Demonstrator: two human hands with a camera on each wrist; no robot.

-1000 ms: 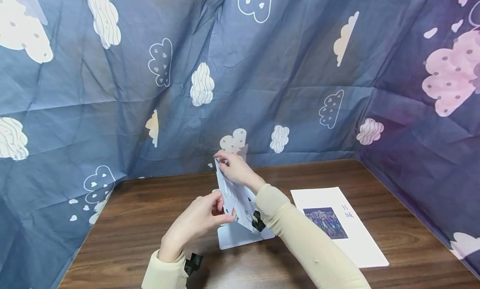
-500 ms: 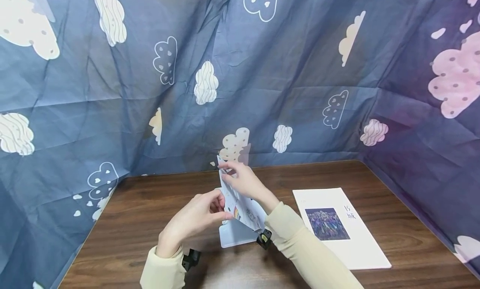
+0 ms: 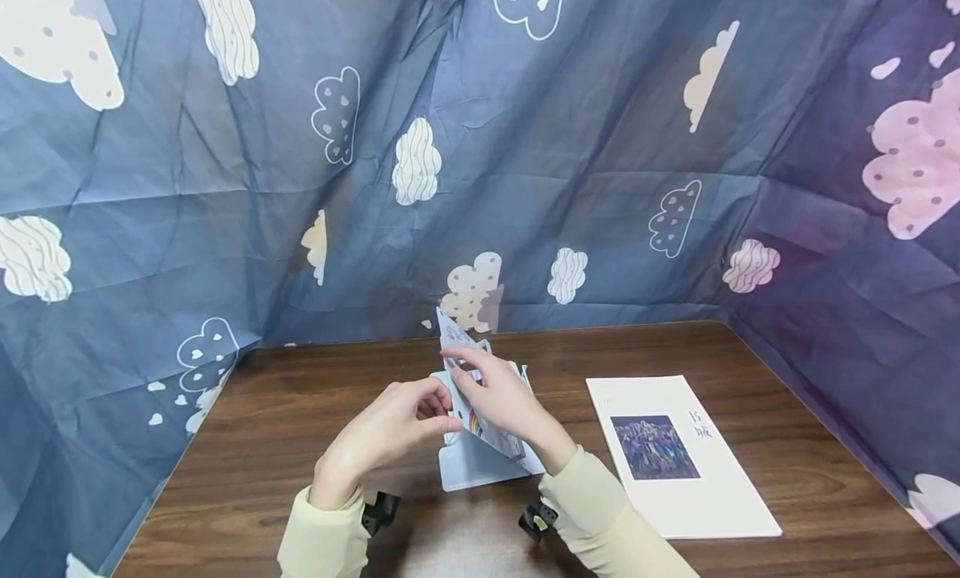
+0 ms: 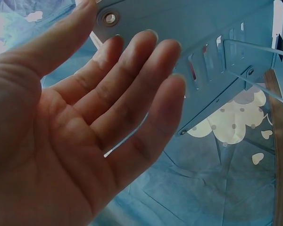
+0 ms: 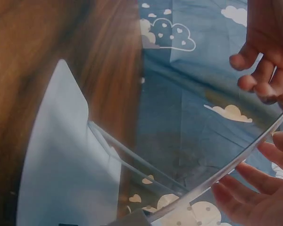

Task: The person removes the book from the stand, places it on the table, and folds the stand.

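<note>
A light blue folding book stand (image 3: 474,468) with cartoon prints is on the table, its slotted panel (image 4: 212,70) leaning up over a flat base. My right hand (image 3: 498,395) lies over the panel's printed front, its fingers (image 5: 240,190) loosely bent and touching that side in the right wrist view. Beside the panel's left edge is my left hand (image 3: 405,424). Its fingers (image 4: 141,89) are relaxed behind the panel, and its thumb is near a corner with a round rivet. A thin wire support (image 5: 132,155) links base and panel at the back.
To the right lies a white book (image 3: 720,495) with a dark picture and handwritten-style characters on its cover. The brown wooden table (image 3: 247,445) ends at a blue cloud-patterned cloth (image 3: 360,253) hanging behind and to the right.
My right hand has slid from the panel's top edge down its front towards the middle. The left hand stays by the left edge. The view has shifted slightly.
</note>
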